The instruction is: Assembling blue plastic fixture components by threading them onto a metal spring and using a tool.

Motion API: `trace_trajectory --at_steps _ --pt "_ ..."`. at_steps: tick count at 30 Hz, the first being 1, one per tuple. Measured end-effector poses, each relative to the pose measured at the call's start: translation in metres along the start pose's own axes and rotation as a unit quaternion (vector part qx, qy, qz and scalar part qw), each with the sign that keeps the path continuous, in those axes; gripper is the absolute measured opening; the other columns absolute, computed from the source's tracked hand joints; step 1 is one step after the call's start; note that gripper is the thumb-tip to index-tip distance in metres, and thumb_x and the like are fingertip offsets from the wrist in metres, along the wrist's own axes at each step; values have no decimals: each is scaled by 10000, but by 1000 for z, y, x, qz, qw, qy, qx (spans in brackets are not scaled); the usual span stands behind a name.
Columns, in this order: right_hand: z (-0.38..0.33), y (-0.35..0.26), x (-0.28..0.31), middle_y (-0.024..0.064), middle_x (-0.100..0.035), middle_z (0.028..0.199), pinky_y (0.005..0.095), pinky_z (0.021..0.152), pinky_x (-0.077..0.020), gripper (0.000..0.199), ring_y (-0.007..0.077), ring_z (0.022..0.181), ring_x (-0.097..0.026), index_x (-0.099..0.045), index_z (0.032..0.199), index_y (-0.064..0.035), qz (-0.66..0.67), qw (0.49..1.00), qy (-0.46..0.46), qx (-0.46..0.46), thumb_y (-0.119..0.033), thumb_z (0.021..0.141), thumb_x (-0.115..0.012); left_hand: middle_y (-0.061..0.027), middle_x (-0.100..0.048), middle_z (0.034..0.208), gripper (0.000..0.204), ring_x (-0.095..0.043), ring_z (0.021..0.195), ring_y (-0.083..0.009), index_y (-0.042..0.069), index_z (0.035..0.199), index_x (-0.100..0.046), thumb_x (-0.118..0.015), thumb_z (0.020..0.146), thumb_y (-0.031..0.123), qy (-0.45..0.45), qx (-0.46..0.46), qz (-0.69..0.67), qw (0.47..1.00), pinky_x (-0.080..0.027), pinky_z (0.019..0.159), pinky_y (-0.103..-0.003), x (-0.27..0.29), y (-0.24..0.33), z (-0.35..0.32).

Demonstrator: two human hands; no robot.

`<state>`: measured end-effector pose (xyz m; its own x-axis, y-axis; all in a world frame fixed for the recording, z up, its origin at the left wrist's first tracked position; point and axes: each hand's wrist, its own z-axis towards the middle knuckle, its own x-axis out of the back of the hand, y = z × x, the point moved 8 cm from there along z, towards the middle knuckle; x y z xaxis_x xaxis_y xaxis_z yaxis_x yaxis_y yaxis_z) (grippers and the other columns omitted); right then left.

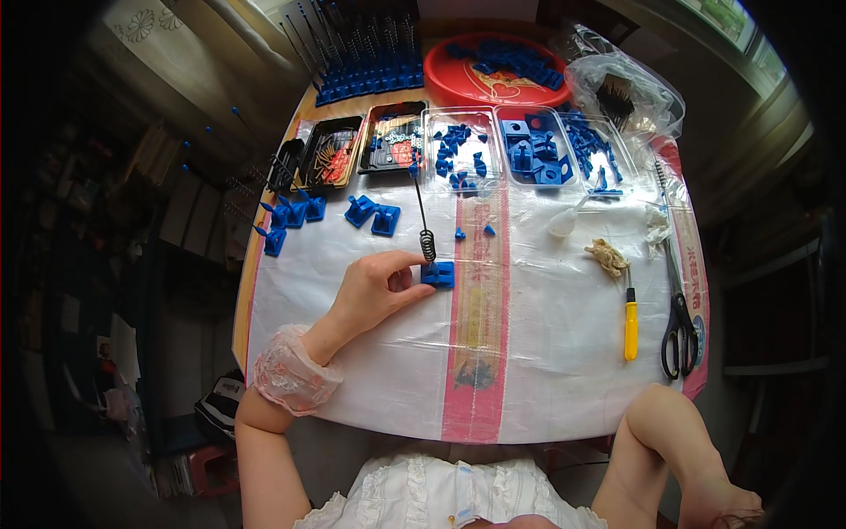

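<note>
Our left hand point(374, 286) lies on the white plastic sheet point(546, 353) that covers the tabletop, with the fingers point(407, 259) curled inward and closed against a small blue plastic block point(438, 274). The block sits just to the right of the fingertips, touching them, and rests flat on the sheet beside the pink stripe point(476, 317) that runs toward us. A thin dark rod with a coiled spring point(424, 220) at its lower end stands out of the block; its long axis runs away from us, leaning slightly left toward the row of clear trays point(529, 150), so the free tip points at the far side and the coil sits right above the block. We cannot tell whether the thumb presses the block from below or only steadies it. Our right hand is out of view: only the bare right forearm shows at the lower right, bent back toward the body and well apart from the block, so the left hand is by far the nearer one. Two loose blue bases point(373, 215) lie farther up the sheet, beyond the hand, and a yellow-handled screwdriver point(631, 322) and black scissors point(679, 326) lie well off to the right.
</note>
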<state>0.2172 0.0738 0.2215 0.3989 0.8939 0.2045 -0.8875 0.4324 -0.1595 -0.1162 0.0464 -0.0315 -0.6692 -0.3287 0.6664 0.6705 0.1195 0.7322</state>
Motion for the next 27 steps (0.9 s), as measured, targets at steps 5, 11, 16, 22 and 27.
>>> trace_trajectory --at_steps 5,11,16,22,27 --pt "-1 -1 0 52 -455 706 341 440 -271 310 157 548 -464 -479 578 -76 0 1000 1 0 112 810 -562 -2 -623 716 425 -534 603 -77 89 1226 -773 -887 817 94 5 -11 -10 1000 -443 565 -263 -1 -1 -1" --pt "0 -1 0 53 -456 707 342 439 -271 311 158 547 -464 -479 578 -75 0 1000 2 3 112 814 -560 -14 -649 732 394 -565 610 -90 77 1190 -774 -889 816 121 3 -7 -5 1000 -470 580 -266 0 0 -1" --pt "0 -6 -1 53 -456 708 343 438 -271 312 159 547 -464 -479 579 -74 -10 1000 3 4 112 816 -558 -32 -692 757 347 -617 622 -115 52 1120 -775 -893 817 173 -2 2 3 1000 -514 604 -276 0 0 1" --pt "2 -10 1 54 -457 709 345 437 -272 312 160 546 -464 -478 580 -73 -7 1000 5 6 111 820 -556 -9 -626 721 425 -542 607 -85 88 1228 -776 -888 819 113 2 -12 0 1000 -454 572 -269 -1 0 0" --pt "1 -11 1 54 -457 709 346 436 -272 313 161 546 -464 -478 580 -72 -6 1000 7 8 111 823 -554 -17 -646 732 399 -564 611 -96 78 1194 -777 -892 816 135 3 -6 -1 1000 -471 581 -272 -1 -1 -1"
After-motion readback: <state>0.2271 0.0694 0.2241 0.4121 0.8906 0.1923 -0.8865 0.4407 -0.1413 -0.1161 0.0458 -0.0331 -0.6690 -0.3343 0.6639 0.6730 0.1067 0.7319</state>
